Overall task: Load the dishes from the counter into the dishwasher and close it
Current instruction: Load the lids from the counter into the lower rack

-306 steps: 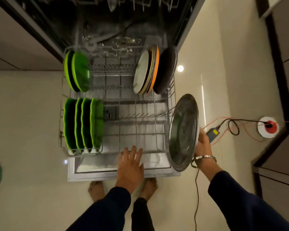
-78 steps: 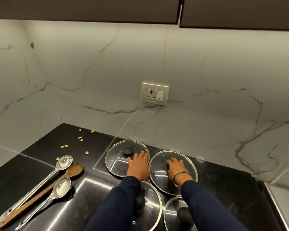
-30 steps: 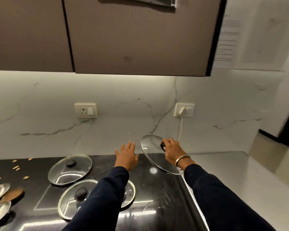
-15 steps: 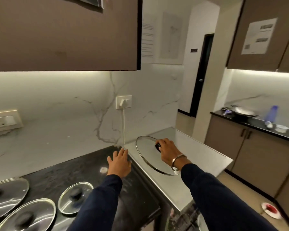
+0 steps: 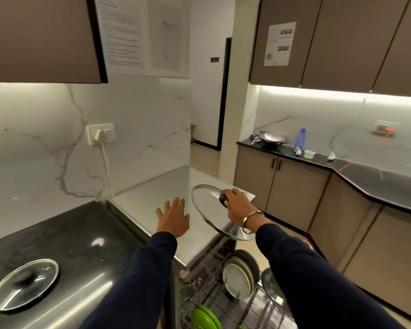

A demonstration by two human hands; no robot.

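Observation:
My right hand grips the black knob of a glass pot lid and holds it tilted in the air over the corner of the steel counter. Beside it, my left hand hovers with fingers spread and holds nothing. Below the lid the dishwasher's lower rack stands pulled out, with pale and dark plates upright at its far end and green plates nearer me. Another glass lid lies on the black counter at the lower left.
A wall socket with a white plug and cord sits above the steel counter. Across the aisle a second black counter carries a wok, a blue bottle and small items. Brown cabinets hang overhead.
I have turned right from the black counter. My right hand lifted a glass lid and carried it across the steel counter to above the dishwasher rack. My left hand stayed empty.

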